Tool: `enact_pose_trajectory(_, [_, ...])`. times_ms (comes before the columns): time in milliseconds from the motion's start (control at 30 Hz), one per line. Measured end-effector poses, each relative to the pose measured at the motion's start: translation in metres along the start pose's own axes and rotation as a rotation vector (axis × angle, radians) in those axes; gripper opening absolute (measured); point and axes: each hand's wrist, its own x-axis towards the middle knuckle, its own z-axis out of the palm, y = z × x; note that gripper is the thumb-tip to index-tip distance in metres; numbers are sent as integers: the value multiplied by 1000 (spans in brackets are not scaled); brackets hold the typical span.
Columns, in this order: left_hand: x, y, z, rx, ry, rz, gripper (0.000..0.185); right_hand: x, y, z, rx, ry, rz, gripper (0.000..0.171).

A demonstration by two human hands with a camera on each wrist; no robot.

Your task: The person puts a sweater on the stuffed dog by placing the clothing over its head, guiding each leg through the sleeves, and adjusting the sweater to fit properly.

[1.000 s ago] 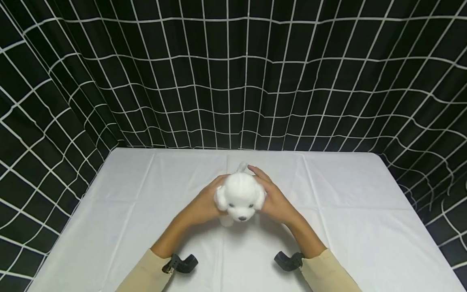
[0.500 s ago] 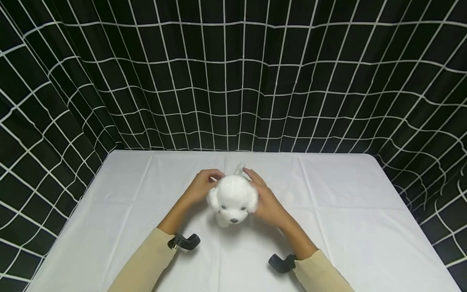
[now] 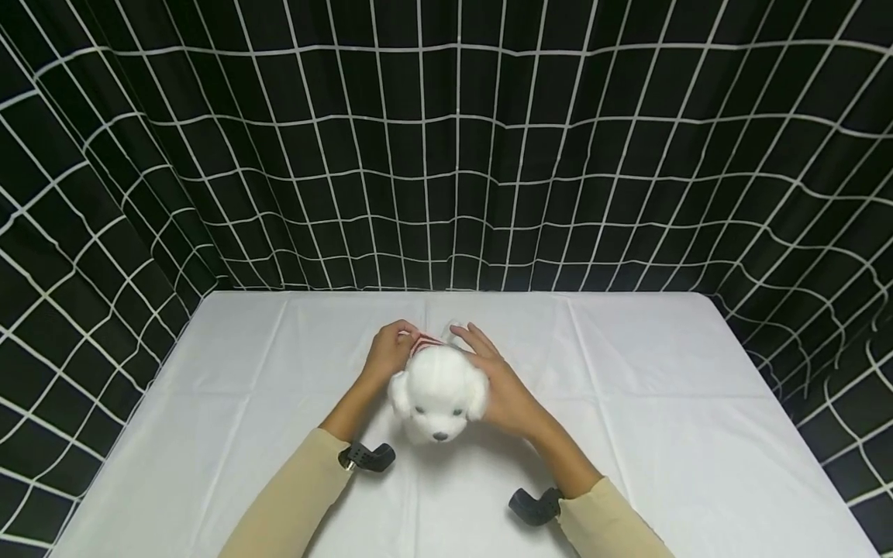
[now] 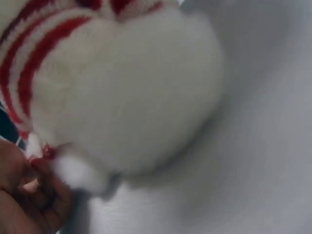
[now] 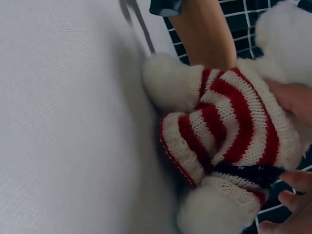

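Both your hands have shifted toward the toy's back: your left hand [image 3: 386, 355] pinches the striped sweater [image 3: 426, 342], your right hand [image 3: 497, 381] cups the plush dog [image 3: 438, 397], which stands on the tablecloth [image 3: 642, 403] between them, facing you.

Both hands, left hand [image 3: 387, 354] and right hand [image 3: 497, 381], hold a plush dog [image 3: 438, 391].
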Motion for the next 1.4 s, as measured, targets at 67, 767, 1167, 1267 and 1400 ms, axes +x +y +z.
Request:
enact_pose_trajectory(67, [-3,-1,-2,-44,-53,-13,19,0,-1,0,-2,5,9,70])
enact_pose_trajectory(767, [-27,-18,-31,2,-172,27,22,-3,-1,-1,14,6,14,66])
enact_pose_trajectory(1167, [-68,14,-41,8,-263,451,72,1,23,-39,377,-85,244,48])
enact_pose_trajectory(1267, [-76,14,-36,-39,-353,457,99,14,31,-36,277,16,352,36])
enact_pose_trajectory(1400, [-82,16,-21,-143,-383,423,132,29,34,-27,136,-51,396,38])
